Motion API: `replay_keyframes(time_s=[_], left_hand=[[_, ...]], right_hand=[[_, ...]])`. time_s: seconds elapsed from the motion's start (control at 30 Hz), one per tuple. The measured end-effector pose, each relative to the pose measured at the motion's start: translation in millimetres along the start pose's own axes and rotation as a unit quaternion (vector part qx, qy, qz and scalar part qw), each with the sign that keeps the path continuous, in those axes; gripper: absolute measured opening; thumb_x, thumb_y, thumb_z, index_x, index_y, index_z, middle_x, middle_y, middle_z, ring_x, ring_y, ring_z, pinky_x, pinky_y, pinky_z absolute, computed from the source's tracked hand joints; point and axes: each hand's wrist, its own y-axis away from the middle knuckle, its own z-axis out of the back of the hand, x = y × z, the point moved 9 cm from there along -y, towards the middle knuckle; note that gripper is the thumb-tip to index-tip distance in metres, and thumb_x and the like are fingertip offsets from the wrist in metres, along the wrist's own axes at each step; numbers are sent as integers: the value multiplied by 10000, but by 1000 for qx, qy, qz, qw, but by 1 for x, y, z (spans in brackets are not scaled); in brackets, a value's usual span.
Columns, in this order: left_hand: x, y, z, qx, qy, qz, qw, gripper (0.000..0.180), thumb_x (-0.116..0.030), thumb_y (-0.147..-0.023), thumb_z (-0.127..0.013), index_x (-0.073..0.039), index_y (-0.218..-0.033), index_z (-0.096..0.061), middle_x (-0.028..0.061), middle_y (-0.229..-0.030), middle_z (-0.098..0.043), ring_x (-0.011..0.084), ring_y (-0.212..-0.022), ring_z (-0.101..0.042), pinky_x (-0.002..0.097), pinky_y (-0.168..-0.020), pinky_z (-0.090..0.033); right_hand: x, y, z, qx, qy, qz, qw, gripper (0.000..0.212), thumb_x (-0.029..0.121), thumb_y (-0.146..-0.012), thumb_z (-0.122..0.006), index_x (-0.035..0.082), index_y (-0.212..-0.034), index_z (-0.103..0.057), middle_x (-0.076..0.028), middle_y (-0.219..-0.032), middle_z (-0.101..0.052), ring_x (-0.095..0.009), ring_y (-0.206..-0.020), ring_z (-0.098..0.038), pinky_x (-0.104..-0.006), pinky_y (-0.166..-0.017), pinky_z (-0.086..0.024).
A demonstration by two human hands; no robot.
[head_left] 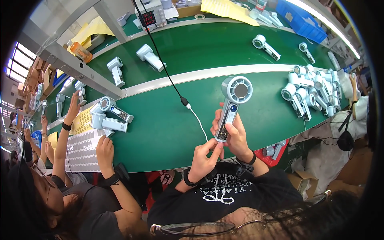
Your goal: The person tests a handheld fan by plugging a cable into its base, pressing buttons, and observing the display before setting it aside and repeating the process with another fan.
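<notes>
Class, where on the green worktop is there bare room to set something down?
Bare: the green worktop between the left fan cluster and the white cable, and between the held fan and the right pile of fans. Crowded: where that pile lies, and the left end, with the cluster beside a white sheet.

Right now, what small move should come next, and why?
Probably the left hand should gently check the plug's seating: the white cable runs to its fingers at the lower end of the handheld fan, hiding the connection, while the right hand holds the handle.
</notes>
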Motion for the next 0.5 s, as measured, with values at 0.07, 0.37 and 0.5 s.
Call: replay_keyframes(time_s=[0.07,0.37,0.5], left_hand=[[-2,0,2,-13,-8,-7,1000,132,-47,-936,-520,36,-868,-598,52,-592,-575,105,-521,-552,247,-503,-404],[-2,-5,9,-18,-21,-17,999,218,-77,-958,-498,30,-780,-564,36,-594,-556,78,-532,-507,221,-493,-372],[10,-11,12,-7,8,-1,1000,193,-72,-949,-513,25,-791,-567,34,-571,-542,81,-501,-505,243,-476,-365]], right_hand=[[-3,0,0,-14,-1,-4,1000,567,166,-912,-517,18,-1384,-242,-104,-1071,-454,-174,-842,-534,-318,-729,-492],[-4,-2,7,-47,49,-23,997,612,147,-886,-559,21,-1395,-244,-93,-1069,-446,-174,-863,-524,-342,-720,-489],[11,-15,7,-19,121,-29,992,623,107,-882,-577,32,-1399,-239,-90,-1088,-444,-175,-876,-545,-343,-713,-502]])
